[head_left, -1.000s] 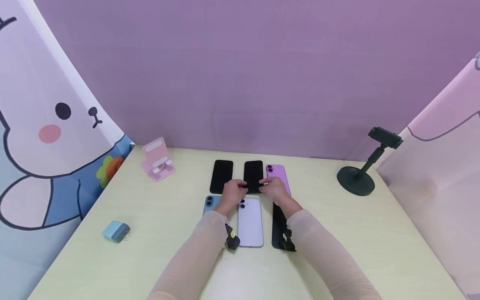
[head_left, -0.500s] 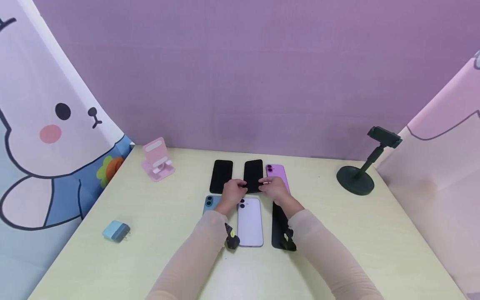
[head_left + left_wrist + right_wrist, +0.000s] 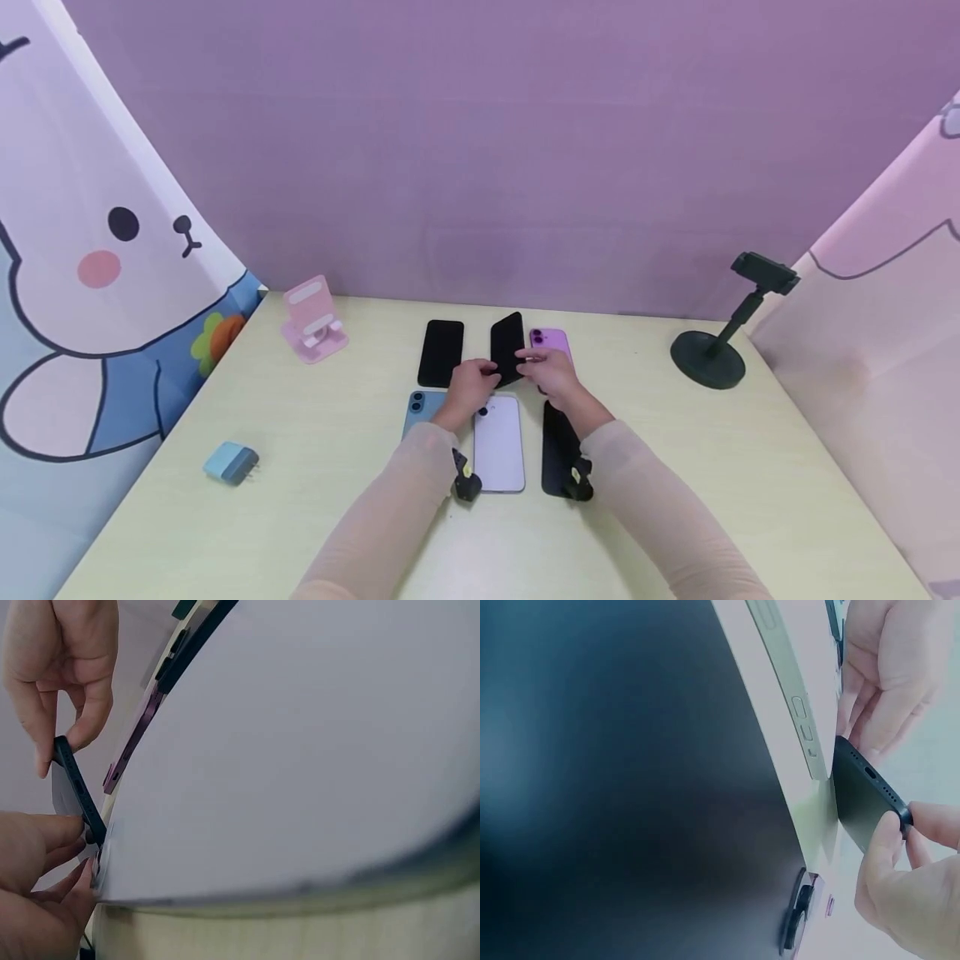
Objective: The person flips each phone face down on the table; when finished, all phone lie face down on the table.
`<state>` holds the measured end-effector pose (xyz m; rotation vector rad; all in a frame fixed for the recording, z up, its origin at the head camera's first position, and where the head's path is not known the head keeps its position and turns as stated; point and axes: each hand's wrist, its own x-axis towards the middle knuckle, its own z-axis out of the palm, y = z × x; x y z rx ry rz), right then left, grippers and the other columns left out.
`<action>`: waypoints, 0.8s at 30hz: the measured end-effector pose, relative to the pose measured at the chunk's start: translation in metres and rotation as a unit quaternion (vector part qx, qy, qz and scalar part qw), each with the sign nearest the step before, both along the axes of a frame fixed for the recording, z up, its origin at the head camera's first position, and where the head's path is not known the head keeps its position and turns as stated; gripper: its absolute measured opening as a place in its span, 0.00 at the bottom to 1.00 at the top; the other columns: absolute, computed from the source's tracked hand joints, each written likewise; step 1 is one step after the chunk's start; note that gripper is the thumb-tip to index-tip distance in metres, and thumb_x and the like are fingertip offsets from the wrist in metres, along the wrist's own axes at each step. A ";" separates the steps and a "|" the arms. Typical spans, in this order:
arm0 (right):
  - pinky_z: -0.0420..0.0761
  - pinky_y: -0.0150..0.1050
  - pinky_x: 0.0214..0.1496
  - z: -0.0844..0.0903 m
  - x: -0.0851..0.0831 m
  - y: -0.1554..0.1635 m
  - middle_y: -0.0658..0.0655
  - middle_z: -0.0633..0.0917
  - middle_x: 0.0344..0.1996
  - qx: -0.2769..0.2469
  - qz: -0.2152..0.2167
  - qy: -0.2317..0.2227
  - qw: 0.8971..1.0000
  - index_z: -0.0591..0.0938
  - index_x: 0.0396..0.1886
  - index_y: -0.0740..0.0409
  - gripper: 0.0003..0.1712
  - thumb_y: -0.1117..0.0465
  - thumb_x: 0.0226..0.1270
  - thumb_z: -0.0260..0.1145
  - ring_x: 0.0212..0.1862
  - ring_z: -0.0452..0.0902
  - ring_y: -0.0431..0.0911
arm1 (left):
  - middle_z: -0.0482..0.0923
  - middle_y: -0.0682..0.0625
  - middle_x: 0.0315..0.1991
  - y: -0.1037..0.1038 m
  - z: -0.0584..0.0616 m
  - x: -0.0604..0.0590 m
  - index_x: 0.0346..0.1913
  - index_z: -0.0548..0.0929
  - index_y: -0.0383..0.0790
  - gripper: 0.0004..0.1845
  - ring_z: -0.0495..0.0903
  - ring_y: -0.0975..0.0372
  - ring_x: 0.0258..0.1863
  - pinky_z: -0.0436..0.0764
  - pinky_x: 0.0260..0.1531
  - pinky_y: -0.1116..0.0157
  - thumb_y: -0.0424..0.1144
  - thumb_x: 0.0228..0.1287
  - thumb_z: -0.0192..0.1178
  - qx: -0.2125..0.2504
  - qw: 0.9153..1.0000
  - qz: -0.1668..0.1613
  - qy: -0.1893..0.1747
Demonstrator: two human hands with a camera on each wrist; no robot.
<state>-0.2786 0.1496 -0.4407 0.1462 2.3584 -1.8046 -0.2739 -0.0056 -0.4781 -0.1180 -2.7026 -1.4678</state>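
Note:
In the head view a black phone [image 3: 507,348] is tilted, its right side raised off the table, between my two hands. My left hand [image 3: 470,389] pinches its lower left corner with thumb and fingers. With thumb and fingertips my right hand [image 3: 551,372] pinches the raised lower right corner. The phone's bottom edge with its charging port [image 3: 870,772] shows between both hands in the right wrist view. Under my left wrist lie a blue phone [image 3: 425,404] and a white phone [image 3: 498,446]. By my right hand are a purple phone [image 3: 551,337] and another black phone [image 3: 557,450].
One more black phone [image 3: 441,353] lies to the left of the tilted one. A pink phone stand [image 3: 315,321] is at the back left, a blue charger plug [image 3: 232,462] at the left. A black phone stand [image 3: 720,342] stands at the right.
The black phone between my hands has gone from nearly flat to tilted, its right side rising. My right hand has risen slightly with it; my left hand stays at the lower left corner.

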 end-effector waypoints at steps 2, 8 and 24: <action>0.75 0.40 0.39 -0.001 -0.001 0.000 0.56 0.79 0.38 -0.012 -0.002 0.004 1.000 0.81 0.56 0.67 0.19 0.71 0.64 0.64 0.38 0.78 0.52 | 0.84 0.42 0.41 0.001 0.001 0.000 0.48 0.85 0.32 0.11 0.82 0.55 0.41 0.81 0.44 0.60 0.31 0.64 0.64 0.004 1.000 -0.005 0.007; 0.80 0.45 0.48 -0.005 -0.002 0.000 0.59 0.76 0.39 -0.043 -0.006 0.028 0.999 0.77 0.60 0.68 0.22 0.72 0.66 0.63 0.38 0.80 0.51 | 0.84 0.41 0.43 0.006 0.003 0.001 0.50 0.85 0.32 0.12 0.83 0.52 0.43 0.82 0.42 0.60 0.32 0.66 0.62 0.022 0.999 -0.033 0.035; 0.78 0.44 0.54 -0.004 0.001 0.000 0.63 0.77 0.44 -0.078 0.010 0.050 0.996 0.74 0.63 0.71 0.21 0.73 0.70 0.56 0.46 0.78 0.50 | 0.83 0.40 0.48 0.015 -0.001 0.002 0.65 0.75 0.40 0.21 0.83 0.53 0.45 0.81 0.44 0.58 0.35 0.72 0.57 0.103 0.993 -0.040 0.033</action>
